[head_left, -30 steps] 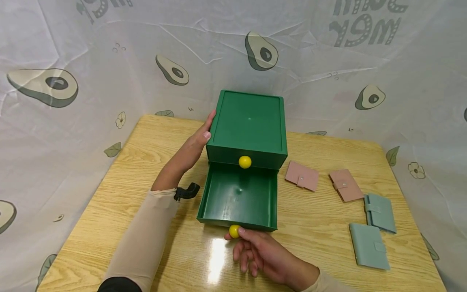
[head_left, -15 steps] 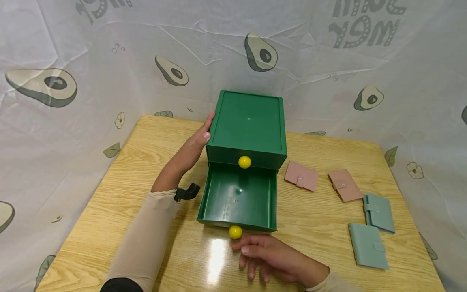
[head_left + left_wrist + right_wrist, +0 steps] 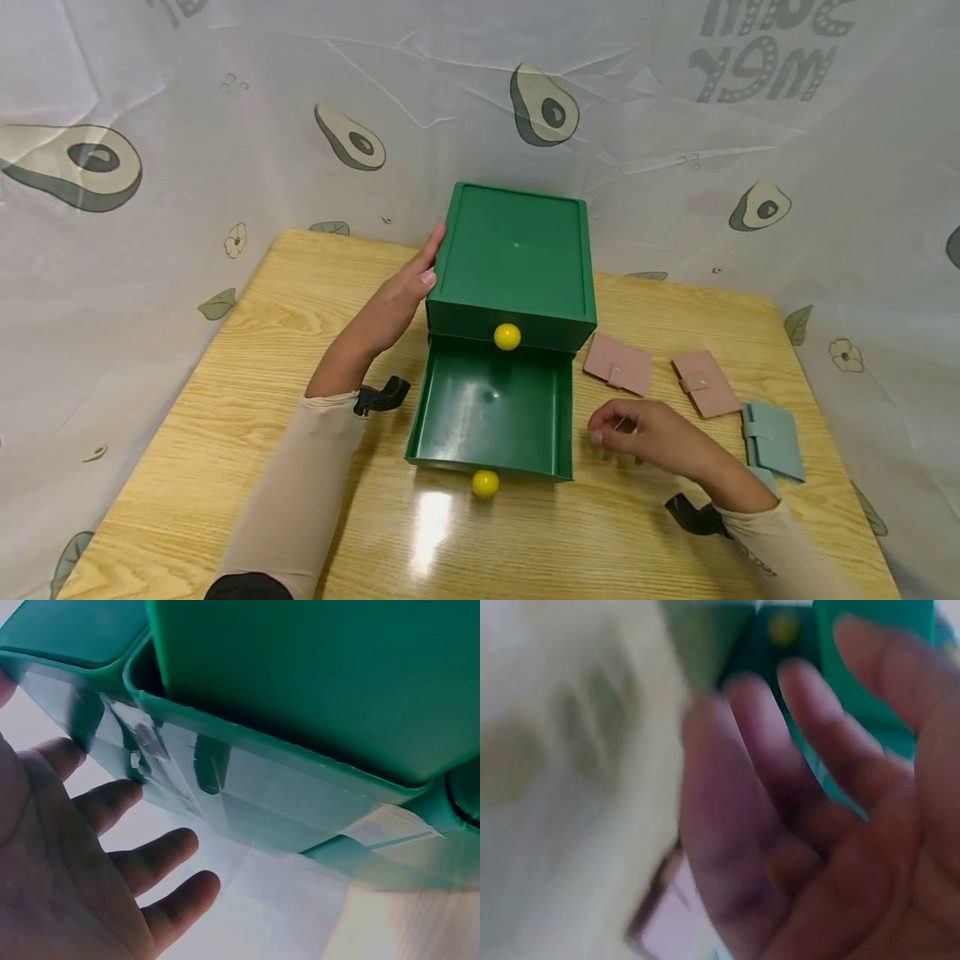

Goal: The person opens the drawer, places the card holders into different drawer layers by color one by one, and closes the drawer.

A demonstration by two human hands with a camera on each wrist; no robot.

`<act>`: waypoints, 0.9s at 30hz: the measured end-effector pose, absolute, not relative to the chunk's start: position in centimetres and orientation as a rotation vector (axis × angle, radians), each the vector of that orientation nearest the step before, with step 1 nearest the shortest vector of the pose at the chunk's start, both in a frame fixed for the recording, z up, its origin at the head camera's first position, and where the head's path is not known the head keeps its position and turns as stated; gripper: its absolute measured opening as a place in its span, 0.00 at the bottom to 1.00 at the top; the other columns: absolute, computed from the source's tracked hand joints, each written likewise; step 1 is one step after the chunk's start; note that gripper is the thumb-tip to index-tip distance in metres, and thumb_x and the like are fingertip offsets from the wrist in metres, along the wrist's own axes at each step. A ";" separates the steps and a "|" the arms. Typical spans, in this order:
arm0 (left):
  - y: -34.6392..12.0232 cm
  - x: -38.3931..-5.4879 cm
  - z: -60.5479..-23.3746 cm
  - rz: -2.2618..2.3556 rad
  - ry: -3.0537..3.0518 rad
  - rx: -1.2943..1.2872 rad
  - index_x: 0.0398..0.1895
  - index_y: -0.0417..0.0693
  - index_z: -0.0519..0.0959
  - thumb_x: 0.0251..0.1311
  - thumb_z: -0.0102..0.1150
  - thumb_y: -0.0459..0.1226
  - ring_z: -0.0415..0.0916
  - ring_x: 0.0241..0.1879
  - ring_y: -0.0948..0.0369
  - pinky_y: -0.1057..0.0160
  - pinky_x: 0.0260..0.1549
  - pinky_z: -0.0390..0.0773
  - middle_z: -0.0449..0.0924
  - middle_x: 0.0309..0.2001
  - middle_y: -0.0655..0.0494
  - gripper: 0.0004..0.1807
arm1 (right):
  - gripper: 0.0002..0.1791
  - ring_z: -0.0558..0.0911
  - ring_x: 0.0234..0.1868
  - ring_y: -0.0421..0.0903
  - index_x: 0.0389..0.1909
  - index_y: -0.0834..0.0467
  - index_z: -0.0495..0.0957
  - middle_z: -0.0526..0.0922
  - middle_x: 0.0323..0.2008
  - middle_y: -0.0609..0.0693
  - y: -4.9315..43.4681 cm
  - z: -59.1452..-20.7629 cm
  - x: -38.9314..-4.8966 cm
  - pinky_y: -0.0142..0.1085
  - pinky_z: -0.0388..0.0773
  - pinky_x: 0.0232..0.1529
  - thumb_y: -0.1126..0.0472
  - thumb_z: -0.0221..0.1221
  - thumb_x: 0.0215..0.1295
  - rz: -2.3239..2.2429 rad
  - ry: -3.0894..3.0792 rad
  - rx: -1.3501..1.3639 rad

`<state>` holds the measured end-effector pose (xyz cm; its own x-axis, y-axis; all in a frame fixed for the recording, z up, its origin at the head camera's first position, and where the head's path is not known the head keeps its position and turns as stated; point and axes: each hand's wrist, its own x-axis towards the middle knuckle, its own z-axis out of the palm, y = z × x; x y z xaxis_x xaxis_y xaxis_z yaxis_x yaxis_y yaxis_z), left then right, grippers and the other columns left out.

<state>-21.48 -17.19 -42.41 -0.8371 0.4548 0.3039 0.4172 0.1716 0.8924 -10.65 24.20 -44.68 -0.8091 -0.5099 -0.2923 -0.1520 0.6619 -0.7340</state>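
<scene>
A green drawer box (image 3: 513,250) stands mid-table, its upper drawer closed and its lower drawer (image 3: 487,417) pulled out with nothing inside. Each drawer front carries a round yellow knob (image 3: 485,484). My left hand (image 3: 390,308) rests against the box's left side; in the left wrist view its fingers (image 3: 161,859) are spread and fairly straight by the taped green wall. Right of the open drawer, my right hand (image 3: 652,433) hovers over the table with loosely bent fingers and nothing in them. A pink card holder (image 3: 618,364) with a snap strap lies just beyond it.
Another pink card holder (image 3: 706,383) and a pale green one (image 3: 774,440) lie at the right. A second pale green holder (image 3: 763,479) is mostly hidden under my right forearm. Behind the wooden table (image 3: 262,350) hangs an avocado-print cloth (image 3: 442,92).
My right hand has let go of the lower drawer's yellow knob and moved right and away from me, beside the open drawer. My left hand stays against the box.
</scene>
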 end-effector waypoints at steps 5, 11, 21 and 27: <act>-17.3 -21.2 -42.2 1.772 2.386 0.876 0.90 0.67 0.39 0.86 0.32 0.50 0.35 0.87 0.63 0.46 0.84 0.40 0.36 0.88 0.70 0.35 | 0.23 0.85 0.53 0.58 0.64 0.62 0.82 0.84 0.56 0.60 24.7 -45.5 -13.9 0.56 0.84 0.52 0.52 0.67 0.77 -0.708 2.838 -0.452; -17.3 -21.3 -42.1 1.768 2.402 0.891 0.90 0.67 0.41 0.87 0.33 0.50 0.35 0.86 0.65 0.48 0.84 0.40 0.37 0.88 0.71 0.34 | 0.33 0.75 0.67 0.73 0.72 0.68 0.74 0.73 0.69 0.72 25.2 -46.3 -16.4 0.68 0.74 0.65 0.53 0.69 0.74 -0.476 3.001 -0.458; -17.6 -21.2 -42.4 1.771 2.410 0.872 0.89 0.76 0.44 0.85 0.36 0.60 0.38 0.86 0.66 0.46 0.84 0.45 0.41 0.87 0.75 0.35 | 0.41 0.68 0.73 0.75 0.78 0.66 0.67 0.66 0.75 0.73 25.4 -47.4 -18.4 0.70 0.69 0.69 0.50 0.68 0.74 -0.441 2.898 -0.365; -17.8 -21.2 -42.4 1.763 2.418 0.841 0.89 0.77 0.44 0.85 0.36 0.60 0.39 0.86 0.65 0.44 0.84 0.45 0.41 0.87 0.74 0.34 | 0.45 0.67 0.74 0.76 0.81 0.66 0.63 0.65 0.75 0.74 25.2 -47.8 -18.8 0.72 0.68 0.69 0.46 0.68 0.73 -0.486 2.854 -0.342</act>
